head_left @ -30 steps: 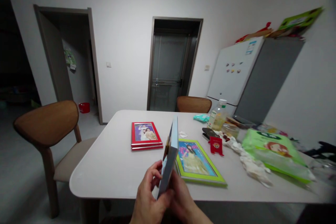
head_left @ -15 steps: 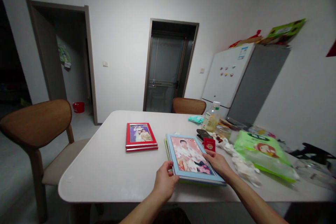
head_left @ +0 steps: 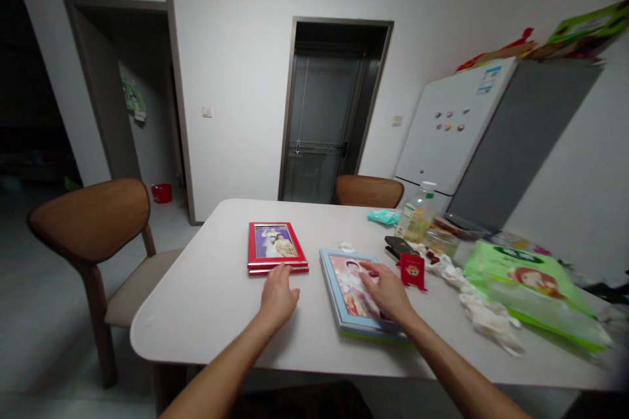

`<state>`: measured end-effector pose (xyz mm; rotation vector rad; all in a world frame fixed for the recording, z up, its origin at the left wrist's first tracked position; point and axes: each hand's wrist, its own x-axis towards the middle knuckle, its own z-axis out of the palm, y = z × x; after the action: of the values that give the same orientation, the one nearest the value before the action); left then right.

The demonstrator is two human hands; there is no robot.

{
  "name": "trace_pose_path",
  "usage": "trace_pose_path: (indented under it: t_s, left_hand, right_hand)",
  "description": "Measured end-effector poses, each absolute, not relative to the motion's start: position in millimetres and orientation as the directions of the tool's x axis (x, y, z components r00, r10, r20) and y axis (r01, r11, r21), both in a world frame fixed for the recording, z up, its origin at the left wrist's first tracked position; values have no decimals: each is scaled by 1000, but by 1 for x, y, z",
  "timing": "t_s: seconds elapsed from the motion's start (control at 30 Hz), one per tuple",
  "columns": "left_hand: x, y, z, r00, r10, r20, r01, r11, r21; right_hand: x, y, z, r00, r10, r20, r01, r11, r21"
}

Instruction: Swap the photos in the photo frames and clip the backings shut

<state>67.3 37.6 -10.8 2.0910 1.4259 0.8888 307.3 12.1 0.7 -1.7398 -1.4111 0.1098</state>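
Two red photo frames (head_left: 278,249) lie stacked on the white table (head_left: 216,288). Just in front of their near edge is my left hand (head_left: 279,296), its thumb and fingers apart and nothing held. A light blue photo frame (head_left: 339,298) rests on another with a green edge, to the right of the red ones. Over the blue frame's picture is my right hand (head_left: 386,289), fingers spread and hiding part of it. Whether its fingertips touch the picture cannot be told.
Right of the frames are a red booklet (head_left: 413,270), a dark object (head_left: 399,249), a bottle (head_left: 416,213), a clear bowl (head_left: 441,242), crumpled tissues (head_left: 486,317) and a green tissue pack (head_left: 535,281). Wooden chairs (head_left: 93,219) stand left and behind.
My left hand has let go of the blue frame and moved left to the red frames. My right hand has left the blue frame's right edge and is over its picture. The view has shifted.
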Motion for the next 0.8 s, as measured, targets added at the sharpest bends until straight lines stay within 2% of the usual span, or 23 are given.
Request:
trace_pose_path:
  t_s: [0.07,0.13,0.17,0.23,0.33,0.5,0.63,0.7,0.8]
  left_hand:
    - [55,58,-9,237,931,278,691,-363,625]
    - [46,71,-8,236,926,295,726,-370,579]
    - [42,75,-8,242,922,303,737,-378,560]
    - [36,76,-9,258,912,320,749,-398,529]
    - [34,67,-12,275,898,344,743,-425,516]
    - [34,40,-15,287,879,382,672,-469,573]
    - [30,19,-7,270,875,402,580,-481,657]
    - [26,10,-1,259,881,396,523,-472,709]
    - [18,-1,10,246,893,377,436,-450,779]
  right_hand:
    - [268,18,3,205,874,441,707,179,-684]
    - [231,25,2,155,910,385,593,227,-773]
    - [215,29,-1,171,921,350,497,226,-838]
    - [190,37,-8,255,943,215,188,170,-967]
    - [171,44,-23,342,939,26,-138,77,-987]
    - [168,38,-33,357,929,-96,-320,25,-947]
    - [164,30,-24,285,949,-133,-409,-5,-912]
    - [159,23,-12,238,965,-108,-434,6,-901]
    - [154,2,13,231,971,56,-362,139,-922]
